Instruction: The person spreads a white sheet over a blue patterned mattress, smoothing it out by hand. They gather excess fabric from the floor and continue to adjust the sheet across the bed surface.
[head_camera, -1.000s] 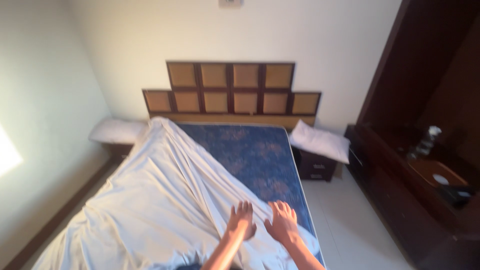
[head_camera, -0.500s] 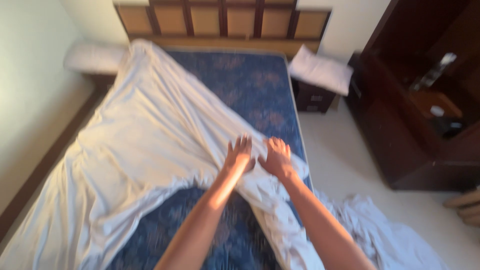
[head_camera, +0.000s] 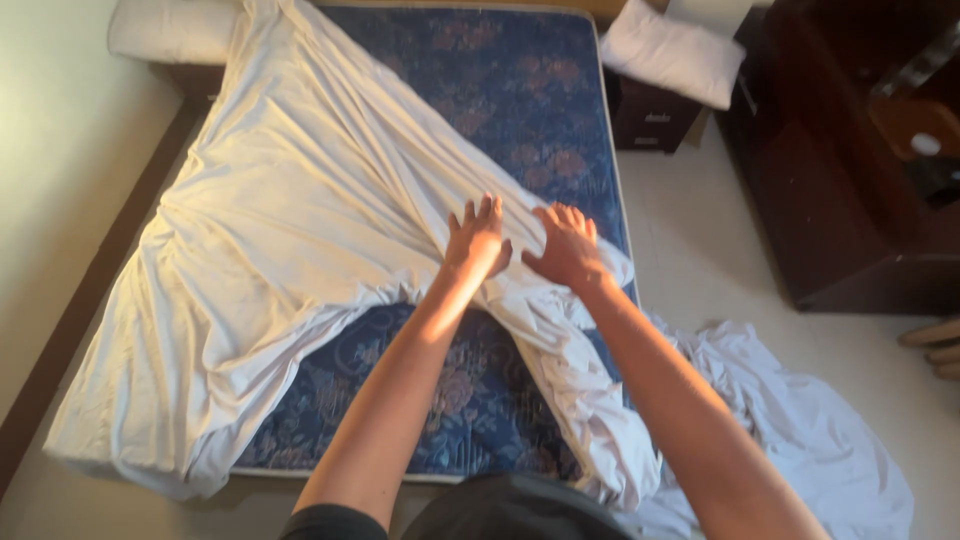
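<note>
Since the earlier frame, both hands are lying lower on the bed and the view is tilting down, so the headboard is no longer showing. Nearest to the camera, more white cloth (head_camera: 800, 420) is lying crumpled on the floor to the right of the mattress (head_camera: 480, 400), which is blue with a flower pattern. On the mattress, the white sheet (head_camera: 280, 230) is spreading from its far left corner down to its near right edge, in many folds. The left hand (head_camera: 476, 240) and the right hand (head_camera: 566, 246) are resting side by side on a bunched ridge of this sheet, fingers spread and flat, pressing rather than gripping. I judge that the sheet is light, soft and limp; it is wrinkling easily, so taking it at a hem or corner seems better. Beyond the mattress, one pillow (head_camera: 175, 30) is lying at its far left and another pillow (head_camera: 672, 50) at its far right, near a dark wooden cabinet (head_camera: 840, 200).
</note>
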